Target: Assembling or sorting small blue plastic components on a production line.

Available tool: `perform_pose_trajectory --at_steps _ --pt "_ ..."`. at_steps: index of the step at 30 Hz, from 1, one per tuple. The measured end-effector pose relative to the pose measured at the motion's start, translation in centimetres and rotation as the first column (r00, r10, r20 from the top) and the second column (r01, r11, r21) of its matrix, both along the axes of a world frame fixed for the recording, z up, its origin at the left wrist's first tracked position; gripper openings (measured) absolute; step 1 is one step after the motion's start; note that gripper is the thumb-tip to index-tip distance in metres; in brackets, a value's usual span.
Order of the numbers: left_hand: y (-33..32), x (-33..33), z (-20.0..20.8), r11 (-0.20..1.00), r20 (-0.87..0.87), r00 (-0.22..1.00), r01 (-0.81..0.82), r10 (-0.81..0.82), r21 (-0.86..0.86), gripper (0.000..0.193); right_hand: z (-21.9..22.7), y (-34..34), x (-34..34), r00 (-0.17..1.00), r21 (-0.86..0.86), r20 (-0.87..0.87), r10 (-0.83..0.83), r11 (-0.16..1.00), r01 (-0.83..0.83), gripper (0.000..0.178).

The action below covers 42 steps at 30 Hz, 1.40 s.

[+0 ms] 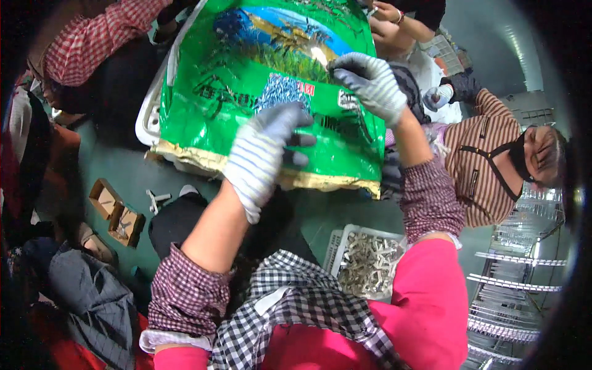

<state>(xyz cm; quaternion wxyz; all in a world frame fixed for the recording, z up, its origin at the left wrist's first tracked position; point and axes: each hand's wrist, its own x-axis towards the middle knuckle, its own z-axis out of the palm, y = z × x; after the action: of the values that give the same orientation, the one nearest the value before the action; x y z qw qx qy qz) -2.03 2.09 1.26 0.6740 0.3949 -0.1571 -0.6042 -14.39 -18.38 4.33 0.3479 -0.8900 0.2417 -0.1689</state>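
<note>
My left hand (265, 148), in a white striped glove with grey fingers, is over the near part of a green printed plastic sack (203, 123). Its fingers are apart, and they touch or hover just at a heap of small bluish-silver pieces (282, 91). Farther right, my right hand (373, 85), gloved alike, is closed with the fingertips pinched together above the sack; a small dark thing may be between them, too small to name. Thin dark pieces (290, 40) lie scattered over the sack's far half.
A white crate (148, 117) shows under the sack. By my right knee stands a white basket (333, 250) of small metal parts. Small cardboard boxes (117, 213) lie on the floor at left. Co-workers sit close: a checked sleeve (102, 43) at left, a striped top (481, 157) at right, bare hands (388, 24) beyond.
</note>
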Motion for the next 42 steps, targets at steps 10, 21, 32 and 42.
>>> perform_pose_trajectory --at_steps 10,21,32,42 --pt "1.5 1.6 0.4 0.994 0.119 0.987 -0.109 0.111 -0.029 0.030 1.4 7.3 1.2 0.908 -0.168 0.114 0.403 0.909 -0.382 0.020" --pt "4.6 2.3 1.1 0.973 0.344 0.914 -0.230 0.214 0.004 0.027 -4.3 0.2 -0.8 0.902 -0.315 -0.399 -0.166 0.949 0.035 0.019" --pt "7.0 4.7 1.9 0.938 0.425 0.846 -0.345 0.321 -0.023 0.029 -4.5 0.9 0.3 0.878 -0.501 -0.472 -0.083 0.844 -0.189 0.022" --pt "9.3 9.2 -1.1 0.958 0.487 0.834 -0.287 0.261 -0.022 0.032 -4.4 2.5 0.6 0.937 -0.387 -0.311 -0.158 0.922 0.027 0.017"
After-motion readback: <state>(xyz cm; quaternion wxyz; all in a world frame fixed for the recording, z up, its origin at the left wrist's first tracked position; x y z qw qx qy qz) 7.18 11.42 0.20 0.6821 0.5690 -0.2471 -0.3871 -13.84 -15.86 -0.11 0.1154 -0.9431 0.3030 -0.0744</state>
